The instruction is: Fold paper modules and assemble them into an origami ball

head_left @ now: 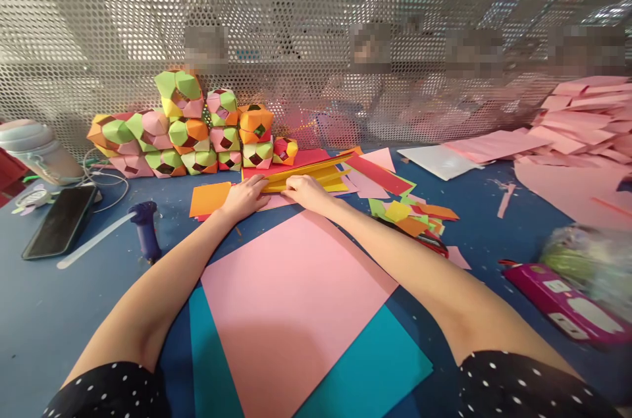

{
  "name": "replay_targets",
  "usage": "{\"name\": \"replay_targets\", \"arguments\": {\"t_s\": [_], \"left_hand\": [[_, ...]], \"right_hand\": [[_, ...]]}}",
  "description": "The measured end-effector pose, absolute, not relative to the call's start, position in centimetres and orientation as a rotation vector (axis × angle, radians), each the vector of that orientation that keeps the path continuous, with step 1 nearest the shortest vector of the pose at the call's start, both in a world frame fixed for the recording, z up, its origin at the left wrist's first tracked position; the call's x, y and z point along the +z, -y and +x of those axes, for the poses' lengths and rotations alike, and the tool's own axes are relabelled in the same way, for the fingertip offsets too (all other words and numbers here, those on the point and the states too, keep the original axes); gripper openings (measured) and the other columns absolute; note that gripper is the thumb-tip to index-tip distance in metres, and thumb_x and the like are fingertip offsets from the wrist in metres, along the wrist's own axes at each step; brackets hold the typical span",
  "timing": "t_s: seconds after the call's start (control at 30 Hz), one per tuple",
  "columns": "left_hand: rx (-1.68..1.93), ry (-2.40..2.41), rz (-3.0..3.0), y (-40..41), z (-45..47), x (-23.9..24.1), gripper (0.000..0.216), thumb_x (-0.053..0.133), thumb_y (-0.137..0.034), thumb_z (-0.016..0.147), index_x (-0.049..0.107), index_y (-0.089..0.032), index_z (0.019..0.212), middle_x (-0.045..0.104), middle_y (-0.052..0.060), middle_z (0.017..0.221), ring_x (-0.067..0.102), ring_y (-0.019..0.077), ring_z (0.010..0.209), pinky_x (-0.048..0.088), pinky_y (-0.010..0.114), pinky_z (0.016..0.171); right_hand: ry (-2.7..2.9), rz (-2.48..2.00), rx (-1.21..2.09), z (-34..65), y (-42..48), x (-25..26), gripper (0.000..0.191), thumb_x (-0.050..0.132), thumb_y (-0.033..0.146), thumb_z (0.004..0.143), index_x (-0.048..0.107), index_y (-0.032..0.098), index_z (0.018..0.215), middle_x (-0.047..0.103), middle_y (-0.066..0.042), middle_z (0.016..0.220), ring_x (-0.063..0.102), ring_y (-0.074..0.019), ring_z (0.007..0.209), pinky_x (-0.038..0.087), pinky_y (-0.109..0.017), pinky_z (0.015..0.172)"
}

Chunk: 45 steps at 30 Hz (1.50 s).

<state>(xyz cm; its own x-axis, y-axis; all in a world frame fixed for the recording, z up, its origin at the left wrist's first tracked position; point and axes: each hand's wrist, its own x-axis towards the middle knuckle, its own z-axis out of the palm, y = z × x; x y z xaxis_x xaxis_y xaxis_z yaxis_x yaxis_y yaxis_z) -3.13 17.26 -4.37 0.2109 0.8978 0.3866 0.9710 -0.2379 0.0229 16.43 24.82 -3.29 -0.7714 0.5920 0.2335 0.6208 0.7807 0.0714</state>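
Note:
A folded yellow paper (323, 176) lies across the far part of the blue table, among other strips. My left hand (247, 196) is closed on its left end, with the fingertips partly hidden. Just to the right, my right hand (307, 193) pinches the near edge of the same yellow paper, its fingers curled. Under and in front of my hands is a large pink sheet (296, 293), turned at an angle over a teal sheet (370, 359). Orange paper squares (210, 199) lie beside my left hand, and a red strip (378, 173) extends right of the yellow paper.
Stacked folded paper balls (190, 135) stand by the perforated metal screen (316, 23). At left are a bottle (44, 151), a phone (60, 222) and a dark blue handle-shaped object (146, 230). Rightward lie paper scraps (415, 214), a pink paper pile (587, 122) and a magenta packet (563, 299).

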Motion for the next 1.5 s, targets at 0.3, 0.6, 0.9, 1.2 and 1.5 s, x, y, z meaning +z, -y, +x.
{"name": "replay_targets", "arguments": {"t_s": [0.3,0.6,0.9,1.2,1.5], "left_hand": [[-0.472,1.793,-2.262,-17.3,-3.0,-4.3,0.045,0.055,-0.038,0.087,0.054,-0.023,0.13,0.058,0.006,0.133,0.064,0.0231,0.11,0.054,0.029,0.078],[-0.453,1.833,-2.249,-17.3,-3.0,-4.3,0.048,0.055,-0.04,0.088,0.051,-0.026,0.133,0.058,0.006,0.132,0.063,0.0234,0.111,0.053,0.029,0.077],[-0.434,1.856,-2.243,-17.2,-3.0,-4.2,0.046,0.053,-0.04,0.088,0.051,-0.025,0.132,0.058,0.005,0.132,0.063,0.0231,0.111,0.052,0.029,0.078],[-0.441,1.87,-2.245,-17.2,-2.9,-3.9,0.044,0.054,-0.041,0.088,0.052,-0.028,0.13,0.06,0.006,0.128,0.064,0.0249,0.109,0.053,0.031,0.073],[-0.441,1.828,-2.265,-17.2,-3.0,-3.9,0.042,0.052,-0.039,0.089,0.054,-0.026,0.129,0.059,0.005,0.131,0.063,0.0239,0.111,0.053,0.031,0.077]], "right_hand": [[2.755,-0.763,-0.43,16.8,-23.1,-2.3,0.025,0.04,0.011,0.096,0.065,0.01,0.09,0.068,-0.014,0.089,0.059,-0.0211,0.083,0.036,-0.033,0.077],[2.72,-0.756,-0.547,17.9,-23.7,-3.0,0.023,0.038,0.011,0.096,0.061,0.01,0.093,0.066,-0.012,0.084,0.058,-0.0206,0.076,0.035,-0.031,0.069],[2.679,-0.793,-0.512,19.7,-25.8,-2.7,0.022,0.041,0.02,0.099,0.06,0.013,0.09,0.067,-0.012,0.086,0.06,-0.0206,0.08,0.037,-0.029,0.072],[2.569,-0.969,-0.432,28.7,-26.1,-0.4,0.028,0.036,0.019,0.097,0.061,0.016,0.085,0.069,-0.009,0.083,0.062,-0.0188,0.075,0.039,-0.027,0.065],[2.523,-0.721,-0.274,32.0,-13.5,-0.3,0.027,0.044,0.023,0.097,0.062,0.021,0.077,0.071,-0.007,0.078,0.066,-0.0192,0.074,0.047,-0.031,0.07]]}}
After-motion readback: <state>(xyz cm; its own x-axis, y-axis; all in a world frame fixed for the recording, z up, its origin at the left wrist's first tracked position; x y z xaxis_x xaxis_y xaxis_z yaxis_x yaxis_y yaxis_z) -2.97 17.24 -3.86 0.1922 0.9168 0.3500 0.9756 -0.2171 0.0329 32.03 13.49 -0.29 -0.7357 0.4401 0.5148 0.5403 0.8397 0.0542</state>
